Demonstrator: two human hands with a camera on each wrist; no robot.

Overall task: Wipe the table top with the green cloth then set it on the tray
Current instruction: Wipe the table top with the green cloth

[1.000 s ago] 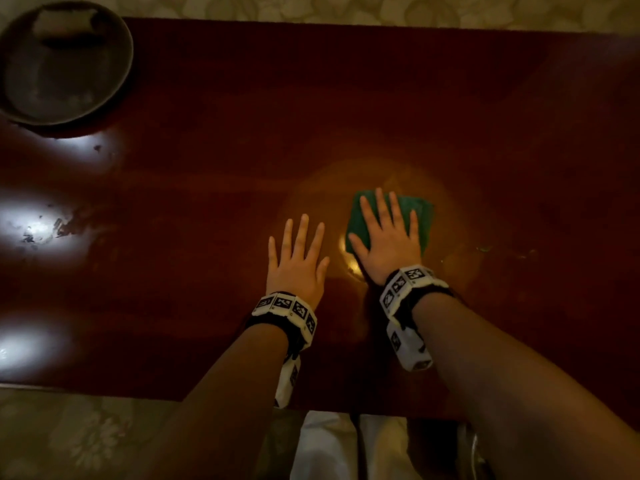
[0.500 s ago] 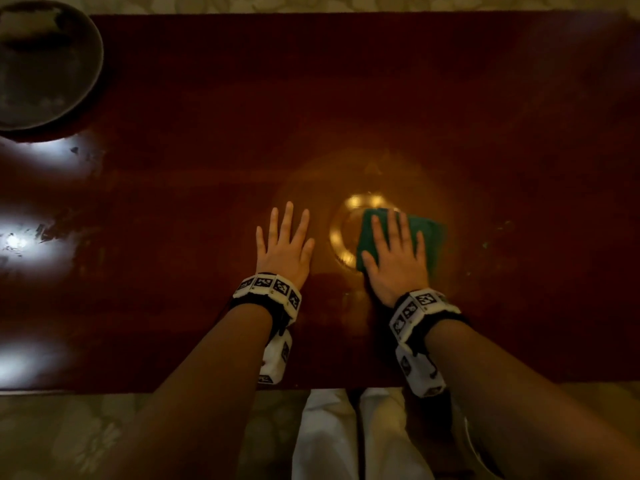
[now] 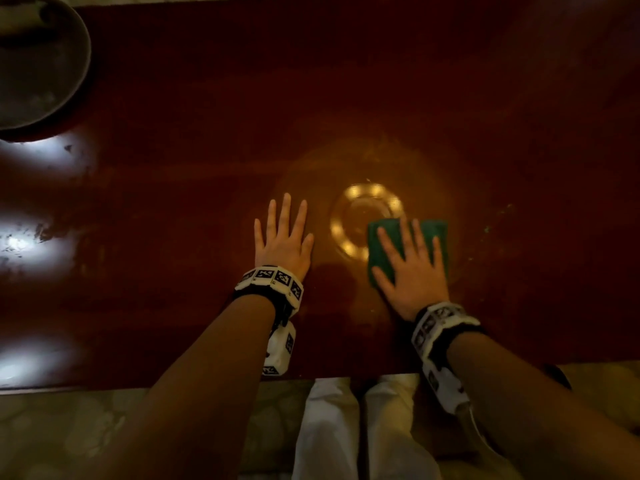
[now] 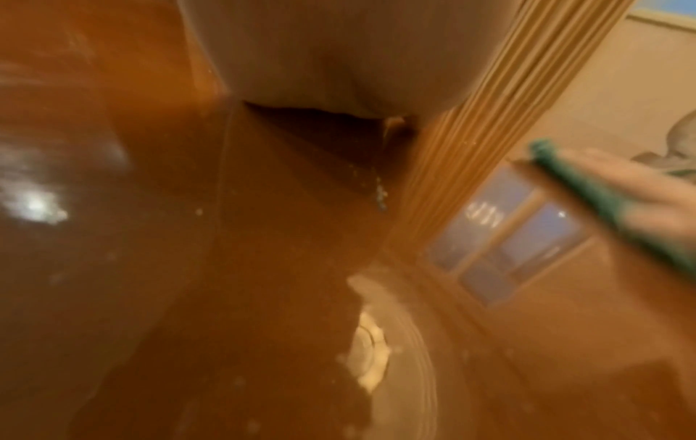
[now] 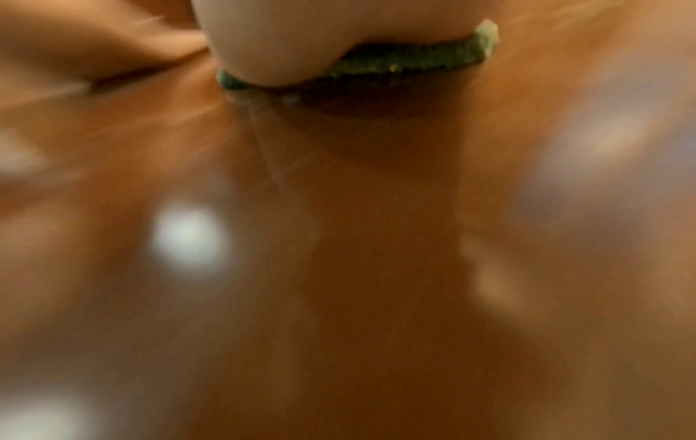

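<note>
The right hand [image 3: 410, 271] lies flat with fingers straight and spread, pressing the green cloth [image 3: 381, 247] onto the table top [image 3: 346, 98]; nothing is pinched, the palm simply bears down. The cloth's edges show beyond the fingertips and by the thumb, and in the right wrist view its folded green rim [image 5: 406, 59] sits squeezed between palm and wood. The left hand [image 3: 282, 240] rests just beside it toward the thumb side, also flat, fingers straight, holding nothing. Between the two hands, just past the cloth's near corner, a bright ring-shaped reflection of a lamp [image 3: 367, 220] glows on the dark, glossy, reddish wood. Well away from both hands, at the far left corner, a round dark tray [image 3: 45, 74] sits on the table. White glare patches [image 3: 20, 244] line the left side of the surface. Patterned pale flooring [image 3: 69, 427] shows below the near table edge. The left wrist view reflects ribbed curtains [image 4: 489, 119] and a window [image 4: 508, 238].
</note>
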